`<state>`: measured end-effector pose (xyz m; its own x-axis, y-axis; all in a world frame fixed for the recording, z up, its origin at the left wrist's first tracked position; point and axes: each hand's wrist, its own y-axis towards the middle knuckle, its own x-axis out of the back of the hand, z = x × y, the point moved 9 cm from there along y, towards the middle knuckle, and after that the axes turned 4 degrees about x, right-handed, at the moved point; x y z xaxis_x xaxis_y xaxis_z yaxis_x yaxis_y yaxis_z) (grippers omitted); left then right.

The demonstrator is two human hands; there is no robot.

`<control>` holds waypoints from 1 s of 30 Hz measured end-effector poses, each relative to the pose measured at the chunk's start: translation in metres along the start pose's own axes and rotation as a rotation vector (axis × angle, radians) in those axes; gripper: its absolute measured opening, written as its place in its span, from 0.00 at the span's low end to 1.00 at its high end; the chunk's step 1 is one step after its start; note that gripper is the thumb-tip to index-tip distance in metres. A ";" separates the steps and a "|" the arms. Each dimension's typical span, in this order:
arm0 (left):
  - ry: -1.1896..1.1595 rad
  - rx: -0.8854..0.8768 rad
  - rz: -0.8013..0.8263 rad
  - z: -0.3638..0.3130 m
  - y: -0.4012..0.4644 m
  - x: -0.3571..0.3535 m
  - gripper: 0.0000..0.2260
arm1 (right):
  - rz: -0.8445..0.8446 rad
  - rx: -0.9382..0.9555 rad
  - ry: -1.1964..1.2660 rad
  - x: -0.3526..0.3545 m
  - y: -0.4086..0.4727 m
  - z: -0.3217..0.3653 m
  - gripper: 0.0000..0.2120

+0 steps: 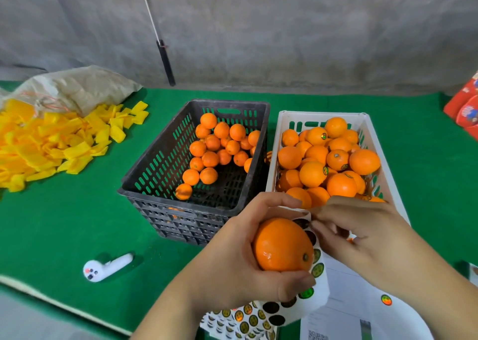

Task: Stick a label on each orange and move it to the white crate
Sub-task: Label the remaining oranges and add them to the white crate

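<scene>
Your left hand [232,251] cupped the orange [283,245] and label strip [314,270] together — fruit steadied beside the stickers. Your right hand's [362,238] fingertips pinched at the strip's top edge to lift a label, just before the white crate [284,122].

Green table [77,223] with black crate [160,169], white crate [284,122], yellow wrappers [51,145].
</scene>
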<state>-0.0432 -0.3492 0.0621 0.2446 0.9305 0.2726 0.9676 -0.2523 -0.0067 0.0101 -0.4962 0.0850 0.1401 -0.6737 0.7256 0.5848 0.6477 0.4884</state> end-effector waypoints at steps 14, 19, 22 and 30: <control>0.000 -0.014 -0.015 0.005 -0.004 0.001 0.34 | 0.015 0.029 0.024 -0.008 -0.003 0.003 0.17; -0.015 -0.028 -0.039 0.005 -0.006 0.004 0.35 | -0.248 -0.232 0.193 0.012 -0.009 -0.018 0.07; -0.030 -0.009 -0.051 0.006 -0.005 0.004 0.37 | -0.487 -0.216 0.155 0.031 -0.016 -0.002 0.12; -0.195 0.021 0.011 0.012 0.001 -0.001 0.34 | 0.034 0.110 0.015 -0.007 -0.014 0.036 0.22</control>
<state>-0.0416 -0.3473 0.0497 0.2608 0.9620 0.0806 0.9654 -0.2593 -0.0289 -0.0283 -0.4878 0.0904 0.1708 -0.6551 0.7360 0.4884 0.7050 0.5142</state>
